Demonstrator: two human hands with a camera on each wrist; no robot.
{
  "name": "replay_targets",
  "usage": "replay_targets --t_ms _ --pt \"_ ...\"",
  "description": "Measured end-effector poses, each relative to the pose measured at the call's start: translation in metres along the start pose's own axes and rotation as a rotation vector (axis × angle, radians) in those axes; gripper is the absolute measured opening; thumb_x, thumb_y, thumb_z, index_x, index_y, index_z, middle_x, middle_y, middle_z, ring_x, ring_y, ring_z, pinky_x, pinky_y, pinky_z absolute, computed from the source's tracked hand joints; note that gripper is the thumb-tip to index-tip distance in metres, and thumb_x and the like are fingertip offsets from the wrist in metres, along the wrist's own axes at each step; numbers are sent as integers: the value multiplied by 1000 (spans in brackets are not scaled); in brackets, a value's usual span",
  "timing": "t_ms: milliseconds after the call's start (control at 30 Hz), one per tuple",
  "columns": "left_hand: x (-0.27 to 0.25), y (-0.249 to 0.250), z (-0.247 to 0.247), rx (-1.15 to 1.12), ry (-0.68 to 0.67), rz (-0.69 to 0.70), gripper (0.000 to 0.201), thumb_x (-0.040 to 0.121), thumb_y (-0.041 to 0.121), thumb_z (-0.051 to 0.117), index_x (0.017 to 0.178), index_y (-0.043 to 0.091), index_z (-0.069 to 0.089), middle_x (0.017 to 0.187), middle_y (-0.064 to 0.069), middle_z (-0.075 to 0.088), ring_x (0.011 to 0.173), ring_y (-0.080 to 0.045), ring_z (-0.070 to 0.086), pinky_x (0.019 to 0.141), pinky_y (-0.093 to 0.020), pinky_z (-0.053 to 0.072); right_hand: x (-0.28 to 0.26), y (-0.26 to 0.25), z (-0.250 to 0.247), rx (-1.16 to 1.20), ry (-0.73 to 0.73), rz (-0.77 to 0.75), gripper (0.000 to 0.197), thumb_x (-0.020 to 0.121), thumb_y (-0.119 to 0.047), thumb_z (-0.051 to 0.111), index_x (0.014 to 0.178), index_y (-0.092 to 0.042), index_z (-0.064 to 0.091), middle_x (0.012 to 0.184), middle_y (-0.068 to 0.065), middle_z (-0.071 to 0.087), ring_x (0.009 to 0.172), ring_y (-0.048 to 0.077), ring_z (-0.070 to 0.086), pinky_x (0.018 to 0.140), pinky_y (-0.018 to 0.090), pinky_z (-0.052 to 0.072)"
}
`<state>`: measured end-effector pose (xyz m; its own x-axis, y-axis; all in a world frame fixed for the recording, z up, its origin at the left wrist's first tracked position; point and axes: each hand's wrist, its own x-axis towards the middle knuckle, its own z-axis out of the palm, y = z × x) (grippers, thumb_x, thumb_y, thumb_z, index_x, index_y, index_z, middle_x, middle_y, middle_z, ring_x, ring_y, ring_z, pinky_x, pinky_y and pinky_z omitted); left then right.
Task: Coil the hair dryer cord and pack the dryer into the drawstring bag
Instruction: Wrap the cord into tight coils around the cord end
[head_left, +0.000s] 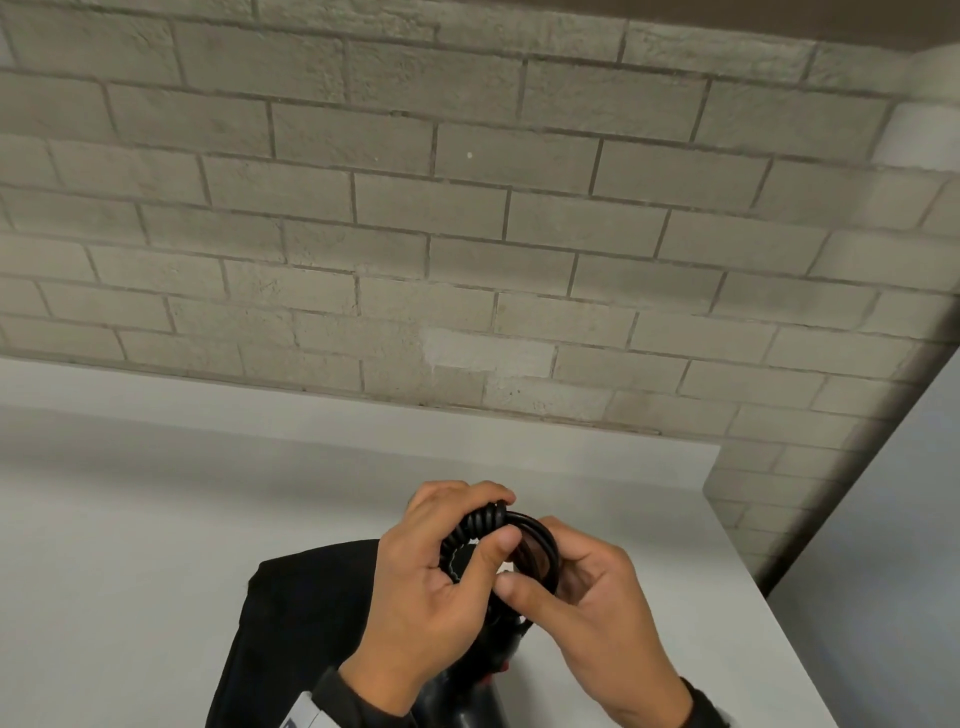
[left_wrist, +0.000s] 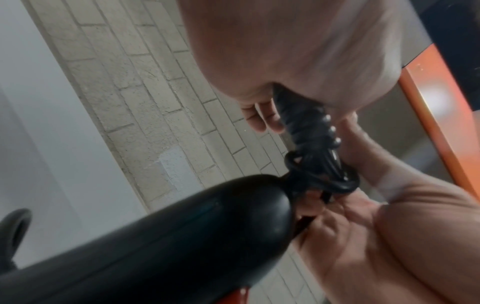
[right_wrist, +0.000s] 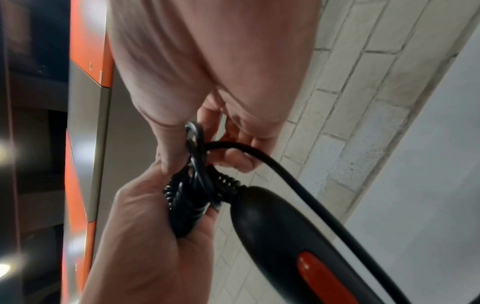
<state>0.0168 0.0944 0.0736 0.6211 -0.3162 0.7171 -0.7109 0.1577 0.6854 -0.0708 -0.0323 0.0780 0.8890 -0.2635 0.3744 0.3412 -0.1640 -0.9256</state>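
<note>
Risk is high that the coiled cord (head_left: 498, 545) springs open: left hand (head_left: 431, 582) grips the loops, right hand (head_left: 587, 597) pinches one strand; any loosening undoes everything.

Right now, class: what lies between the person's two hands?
The coiled cord, gripped by the left hand and right hand, clearest in the head view.

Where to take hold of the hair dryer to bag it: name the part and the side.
Take the hair dryer by its handle, below the coiled cord, coming from the right: both the left hand and right hand hold the cord, and the handle is long and rounded.
</note>
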Motion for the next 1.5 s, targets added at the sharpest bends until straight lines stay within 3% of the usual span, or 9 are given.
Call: replay_targets --t_ms 200,367,433,533,667,1167,1300,1367,1500 --pt "3 8 1 -14 -48 -108 19 85 39 65 103 36 69 102 13 68 105 -17 63 86 -19 49 1 -5 -4 -81 43 -9 21 73 -29 79 86 -14 74 76 6 67 71 17 61 68 29 50" --pt "4 18 -1 -184 -58 -288 18 81 27 74 98 30 73 97 7 73 96 -10 69 81 -19 53 -2 -1 -3 -294 106 -28 22 70 -40 80 86 -25 73 82 0 70 81 22 62 79 45 51" --pt "6 21 -2 -224 -38 -329 21 75 27 73 96 24 73 94 9 74 93 -8 70 80 -20 54 -6 4 2 -401 270 -68 31 63 -47 80 87 -32 66 84 -7 63 81 16 56 76 30 48" --pt "7 22 -1 -240 -7 -381 23 71 30 74 94 25 74 94 8 75 92 -9 70 82 -25 54 -10 7 11 -560 509 -299 38 61 -44 82 87 -35 56 93 -11 53 81 12 53 71 16 42" --pt "6 21 0 -268 39 -404 22 70 27 77 92 23 74 92 4 75 88 -11 71 82 -30 53 -12 15 19 -873 586 -559 12 75 -32 81 79 -23 72 87 0 55 64 18 47 54 28 42" --pt "0 20 9 -172 99 -300 25 70 29 79 93 23 72 88 10 74 80 -7 72 68 -13 53 -18 -12 39 -1007 489 -110 21 83 -51 49 75 -37 63 109 -19 58 84 7 41 53 13 34" --pt "0 13 3 -35 65 -177 24 76 45 73 97 34 69 94 9 70 88 -10 70 74 -16 54 -16 -27 25 -592 286 160 30 82 -58 51 71 -33 64 102 -26 56 90 -7 45 67 12 36" --pt "1 10 0 16 40 -106 26 79 51 69 99 34 68 95 9 68 92 -10 68 77 -15 52 -13 -44 12 -310 95 308 39 86 -54 55 70 -19 66 85 -17 61 70 -3 48 68 13 36" --pt "0 8 1 76 33 -25 27 84 52 64 99 30 66 95 10 65 90 -6 67 76 -10 49 -13 -53 11 -96 13 394 40 80 -55 51 59 -22 57 74 -16 55 72 6 50 72 18 39"
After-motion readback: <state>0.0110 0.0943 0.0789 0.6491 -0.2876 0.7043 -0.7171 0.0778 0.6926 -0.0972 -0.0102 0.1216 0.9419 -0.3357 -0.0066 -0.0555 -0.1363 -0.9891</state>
